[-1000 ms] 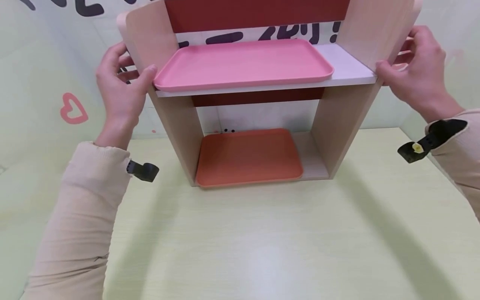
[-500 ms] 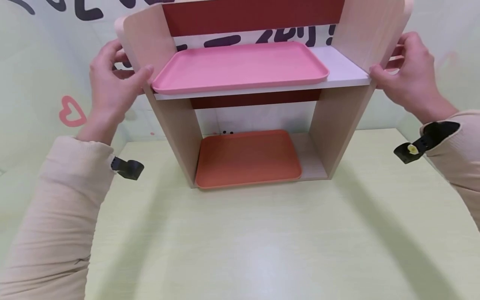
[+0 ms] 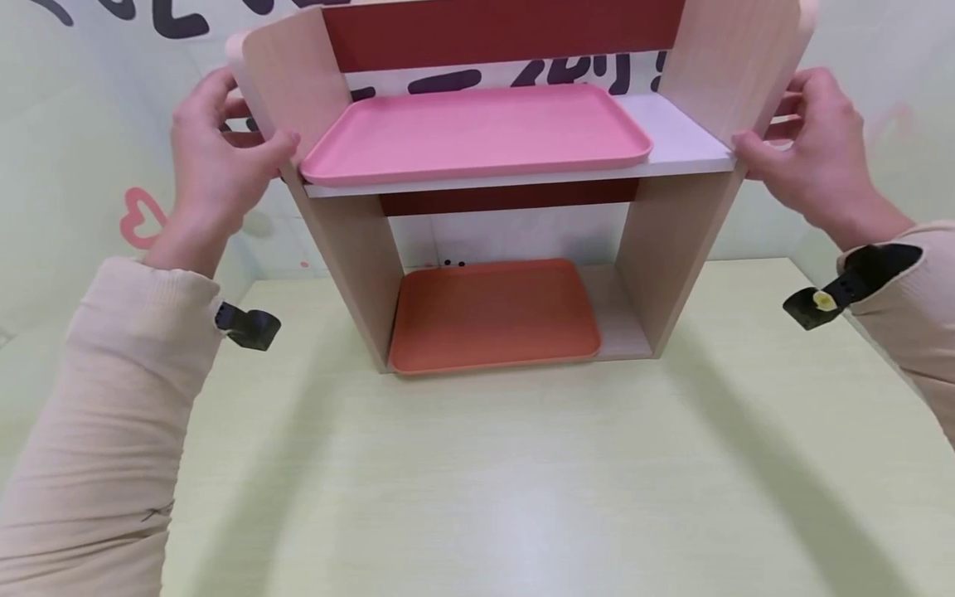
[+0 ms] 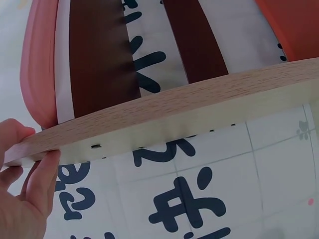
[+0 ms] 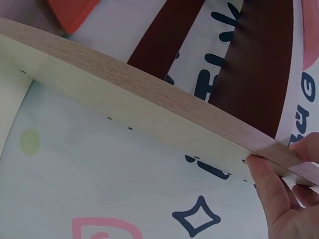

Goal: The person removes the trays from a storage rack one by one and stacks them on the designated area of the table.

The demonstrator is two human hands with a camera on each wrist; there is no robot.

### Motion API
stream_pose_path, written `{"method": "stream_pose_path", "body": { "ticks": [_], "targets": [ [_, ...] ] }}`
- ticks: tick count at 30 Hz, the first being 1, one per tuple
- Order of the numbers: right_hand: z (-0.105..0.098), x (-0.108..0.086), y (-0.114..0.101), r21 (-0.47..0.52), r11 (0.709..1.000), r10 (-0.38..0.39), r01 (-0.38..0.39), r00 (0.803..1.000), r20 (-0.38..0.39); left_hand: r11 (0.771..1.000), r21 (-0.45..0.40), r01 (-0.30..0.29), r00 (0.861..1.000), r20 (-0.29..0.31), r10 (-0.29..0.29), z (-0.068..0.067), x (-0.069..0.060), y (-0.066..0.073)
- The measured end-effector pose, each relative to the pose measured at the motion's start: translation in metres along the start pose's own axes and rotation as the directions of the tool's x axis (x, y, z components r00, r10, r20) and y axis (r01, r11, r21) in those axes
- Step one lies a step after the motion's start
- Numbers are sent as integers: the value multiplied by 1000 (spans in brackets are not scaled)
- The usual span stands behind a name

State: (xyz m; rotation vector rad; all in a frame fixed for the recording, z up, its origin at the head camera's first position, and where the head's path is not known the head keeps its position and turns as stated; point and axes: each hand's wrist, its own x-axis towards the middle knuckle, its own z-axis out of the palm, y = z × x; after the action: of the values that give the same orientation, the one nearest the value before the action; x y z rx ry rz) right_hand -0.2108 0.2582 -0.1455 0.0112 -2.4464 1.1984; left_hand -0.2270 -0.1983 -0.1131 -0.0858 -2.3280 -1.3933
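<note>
A small wooden shelf unit (image 3: 682,240) with a white middle board and dark red back strips stands on the table. My left hand (image 3: 216,166) grips the front edge of its left side panel, thumb in front near the middle board and fingers on the outer face. On the other side my right hand (image 3: 821,157) holds the right panel the same way. Both wrist views show the panel edge between thumb and fingers. A pink tray (image 3: 477,133) lies on the middle board, and an orange tray (image 3: 492,315) lies on the bottom board.
The pale table (image 3: 477,473) extends in front of the unit. Behind it hangs a light wall sheet (image 4: 269,199) with dark lettering and a pink heart outline (image 3: 142,217). Free room shows to the right of both trays on their boards.
The unit appears slightly more to the left in the head view, both hands still holding it. My left forearm has swung left. The trays keep their places on the boards.
</note>
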Motion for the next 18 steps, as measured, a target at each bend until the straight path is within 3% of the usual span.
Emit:
{"method": "stream_pose_path", "body": {
  "ticks": [6, 11, 15, 18],
  "targets": [
    [-7, -5, -2, 18, 1000, 3, -4, 998, 56, 1000, 27, -5, 1000, -12, 5, 1, 0, -1],
    [-10, -12, -3, 127, 992, -16, 7, 998, 68, 1000, 26, 5, 1000, -15, -5, -1, -1, -2],
    [-13, -22, -6, 178, 982, -61, 63, 998, -16, 1000, 29, 9, 1000, -15, -9, -2, -1, -2],
    [-14, -30, -12, 150, 974, -147, 167, 980, -137, 999, 34, 7, 1000, -11, -7, -1, -1, -1]
  ]
}}
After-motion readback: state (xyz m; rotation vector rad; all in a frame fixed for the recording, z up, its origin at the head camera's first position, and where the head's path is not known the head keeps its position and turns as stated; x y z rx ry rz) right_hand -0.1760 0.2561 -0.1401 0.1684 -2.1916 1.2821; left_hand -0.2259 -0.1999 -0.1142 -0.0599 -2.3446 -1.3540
